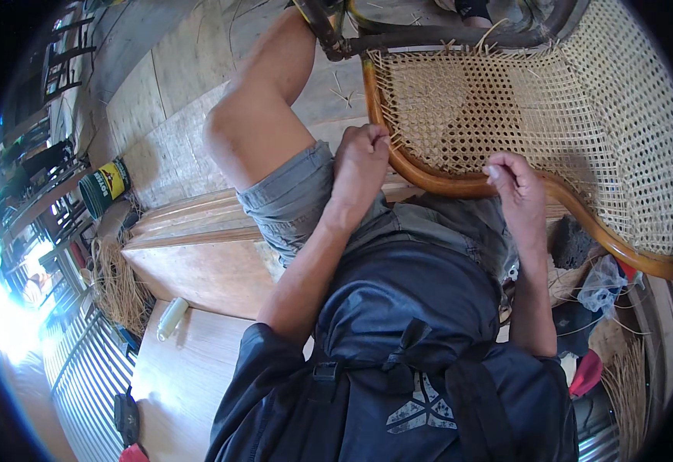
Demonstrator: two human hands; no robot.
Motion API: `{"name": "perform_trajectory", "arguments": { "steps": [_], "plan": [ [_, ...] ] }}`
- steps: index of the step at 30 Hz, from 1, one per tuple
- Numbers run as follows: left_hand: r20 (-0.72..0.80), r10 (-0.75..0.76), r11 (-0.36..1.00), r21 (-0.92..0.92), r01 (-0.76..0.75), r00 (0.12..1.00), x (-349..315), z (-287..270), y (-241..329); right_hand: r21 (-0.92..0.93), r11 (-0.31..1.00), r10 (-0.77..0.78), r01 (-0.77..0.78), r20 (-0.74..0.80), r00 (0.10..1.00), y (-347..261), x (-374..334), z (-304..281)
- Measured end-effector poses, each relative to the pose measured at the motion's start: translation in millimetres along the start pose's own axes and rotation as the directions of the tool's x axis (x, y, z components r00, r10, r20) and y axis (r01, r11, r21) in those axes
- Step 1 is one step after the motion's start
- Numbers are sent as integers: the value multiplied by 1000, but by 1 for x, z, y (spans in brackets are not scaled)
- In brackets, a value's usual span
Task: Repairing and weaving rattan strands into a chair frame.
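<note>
A chair with a woven cane seat (467,100) stands against my lap, its curved brown rattan rim (436,180) facing me. My left hand (362,159) is closed, its fingertips against the left part of that rim beside the weave's edge. Whatever lies in those fingers is hidden. Over the near rim, my right hand (517,185) is closed with thumb and forefinger together at the front edge of the weave. Any strand between them is too fine to make out. Loose cane ends stick up along the seat's far edge, below a dark frame bar (444,37).
The woven backrest (644,115) rises at the right. A dark green bucket (105,187) stands at the left, near a bundle of cane strands (117,281). A pale bottle (172,318) lies on a light board (198,369). Clear plastic (602,285) lies at the right.
</note>
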State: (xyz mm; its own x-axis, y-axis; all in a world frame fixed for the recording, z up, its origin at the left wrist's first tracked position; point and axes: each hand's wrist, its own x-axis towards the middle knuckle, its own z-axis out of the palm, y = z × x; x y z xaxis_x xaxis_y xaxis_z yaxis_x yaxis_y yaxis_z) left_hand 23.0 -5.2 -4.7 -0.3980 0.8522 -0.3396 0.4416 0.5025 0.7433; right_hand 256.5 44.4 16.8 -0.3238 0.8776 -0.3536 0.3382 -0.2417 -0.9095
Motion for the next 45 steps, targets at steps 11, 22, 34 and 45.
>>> {"name": "perform_trajectory", "arguments": {
  "steps": [11, 22, 34, 45],
  "plan": [
    [158, 4, 979, 201, -36, 987, 18, 15, -3, -19, 999, 43, -44, -47, 998, 1, -10, -10],
    [282, 96, 943, 282, -178, 955, 27, 4, -6, -73, 845, 348, -530, -678, 647, 83, -154, -124],
    [262, 22, 982, 177, -71, 965, 38, -4, -14, -183, 701, 475, -690, -602, 642, 153, -240, -61],
    [163, 84, 994, 56, -94, 983, 30, 8, -17, 197, 979, 163, -53, -598, 785, 39, -112, -96]
  ]
}}
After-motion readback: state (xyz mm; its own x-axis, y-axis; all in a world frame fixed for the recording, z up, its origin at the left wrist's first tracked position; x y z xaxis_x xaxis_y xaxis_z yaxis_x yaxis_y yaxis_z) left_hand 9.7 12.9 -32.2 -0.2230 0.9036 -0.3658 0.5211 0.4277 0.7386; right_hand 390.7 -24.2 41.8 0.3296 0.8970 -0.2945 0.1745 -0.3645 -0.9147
